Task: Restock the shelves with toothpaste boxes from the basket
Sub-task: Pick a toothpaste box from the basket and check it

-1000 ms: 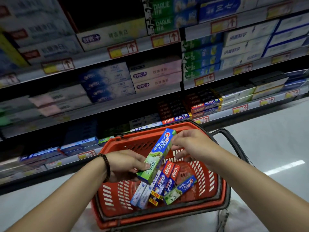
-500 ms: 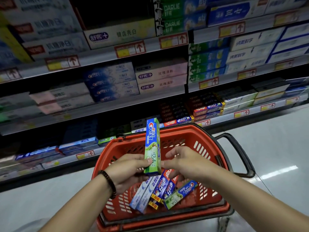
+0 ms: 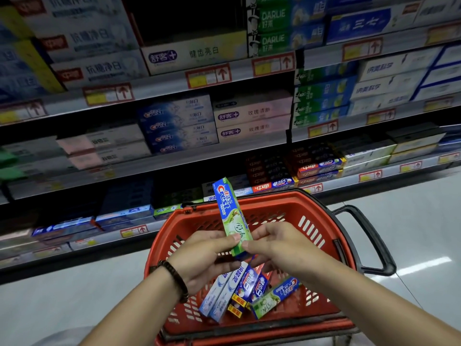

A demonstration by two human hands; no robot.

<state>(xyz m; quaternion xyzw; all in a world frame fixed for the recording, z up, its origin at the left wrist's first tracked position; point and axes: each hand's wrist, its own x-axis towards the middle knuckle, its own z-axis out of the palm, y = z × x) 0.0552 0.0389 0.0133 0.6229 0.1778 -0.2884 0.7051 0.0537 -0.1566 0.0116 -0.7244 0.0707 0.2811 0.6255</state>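
Observation:
A green and blue Crest toothpaste box (image 3: 229,211) stands nearly upright above the red basket (image 3: 321,211). My left hand (image 3: 202,255) pinches its lower end from the left. From the right, my right hand (image 3: 277,245) holds the same lower end with its fingertips. Several more toothpaste boxes (image 3: 239,290) lie in the bottom of the basket, one of them a second green Crest box (image 3: 274,298). Behind the basket rise shelves (image 3: 174,81) stacked with toothpaste boxes.
The basket has a black handle (image 3: 371,236) folded out to the right. The upper shelf has a dark gap (image 3: 187,18) above a single pale box. Pale shiny floor (image 3: 411,221) extends to the right of the basket. Price tags line the shelf edges.
The green Crest box has gone from leaning right to nearly upright. My right hand slid from its top end down to its lower end, next to my left hand.

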